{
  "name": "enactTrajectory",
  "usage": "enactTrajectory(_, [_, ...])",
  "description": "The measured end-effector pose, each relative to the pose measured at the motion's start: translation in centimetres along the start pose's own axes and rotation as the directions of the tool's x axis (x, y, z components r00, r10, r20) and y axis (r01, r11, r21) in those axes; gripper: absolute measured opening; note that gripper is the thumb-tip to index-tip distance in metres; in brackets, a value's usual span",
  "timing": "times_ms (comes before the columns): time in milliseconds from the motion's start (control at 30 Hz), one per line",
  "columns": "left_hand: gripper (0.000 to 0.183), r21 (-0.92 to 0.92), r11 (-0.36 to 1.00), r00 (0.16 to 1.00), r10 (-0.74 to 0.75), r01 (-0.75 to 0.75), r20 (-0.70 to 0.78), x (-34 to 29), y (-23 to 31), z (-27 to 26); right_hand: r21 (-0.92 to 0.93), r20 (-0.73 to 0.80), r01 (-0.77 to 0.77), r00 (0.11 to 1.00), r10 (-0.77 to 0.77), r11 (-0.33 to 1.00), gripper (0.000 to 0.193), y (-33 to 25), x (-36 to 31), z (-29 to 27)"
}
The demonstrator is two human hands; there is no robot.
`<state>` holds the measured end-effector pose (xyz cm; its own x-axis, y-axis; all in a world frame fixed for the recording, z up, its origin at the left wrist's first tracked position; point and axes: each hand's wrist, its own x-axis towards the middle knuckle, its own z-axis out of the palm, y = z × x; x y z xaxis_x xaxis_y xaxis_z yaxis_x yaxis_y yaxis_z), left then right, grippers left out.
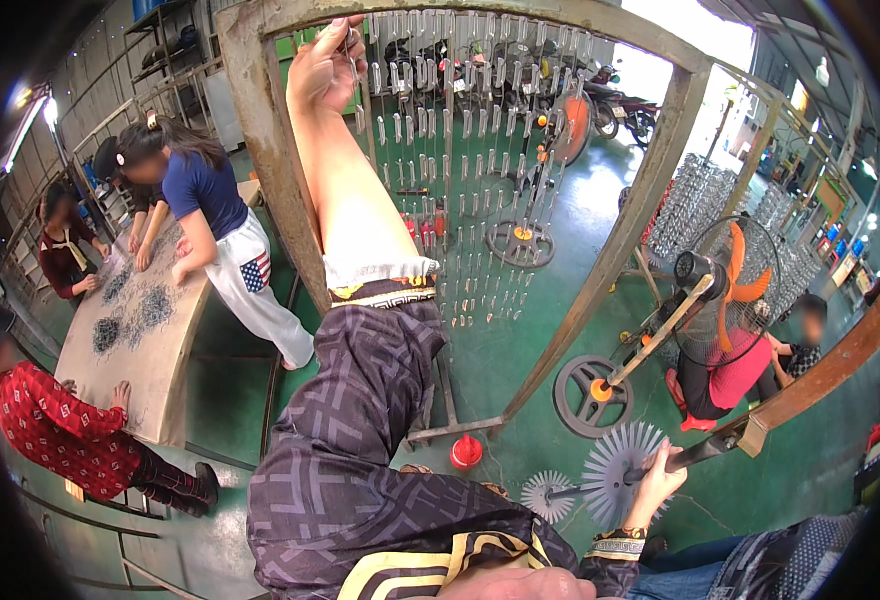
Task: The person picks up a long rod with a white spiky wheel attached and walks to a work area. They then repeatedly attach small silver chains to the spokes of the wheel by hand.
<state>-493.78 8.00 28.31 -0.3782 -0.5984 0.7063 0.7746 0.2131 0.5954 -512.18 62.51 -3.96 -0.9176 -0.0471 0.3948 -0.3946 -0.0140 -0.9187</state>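
Note:
My left hand (330, 70) is raised to the upper left corner of a rusty metal frame (615, 245). Its fingers are pinched together beside the hanging strings, and what they hold is too small to make out. Rows of small shiny metal pieces (475, 122) hang on thin strings inside the frame. Low on the right, my right hand (653, 487) is closed around a dark rod (705, 450). Close by that hand stands a large grey toothed disc (615, 472), with a smaller toothed disc (548, 497) to its left.
People work at a table (175, 375) on the left, with dark metal piles (130, 320) on it. A fan (730, 290) on a round base (593, 395) stands right, near a seated person in pink. A red container (467, 452) sits on the green floor. Motorcycles are parked behind.

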Motion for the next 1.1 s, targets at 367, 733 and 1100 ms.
enactTrajectory(367, [0.036,-0.091,0.990,0.994,0.102,-0.104,-0.027,0.5,-0.2,-1.7,0.063,-0.010,-0.042,0.999,0.042,0.997,0.033,-0.2,-0.1,0.6])
enactTrajectory(733, [0.029,-0.323,0.942,0.958,0.008,0.088,0.287,1.1,-1.6,-1.4,0.059,-0.016,-0.036,0.999,0.037,0.998,0.031,0.4,0.0,0.5])
enactTrajectory(1100, [0.021,-0.245,0.969,0.985,0.007,0.036,0.174,2.7,-1.8,-2.3,0.046,-0.035,-0.023,0.999,0.024,0.999,0.032,0.2,0.1,0.5])
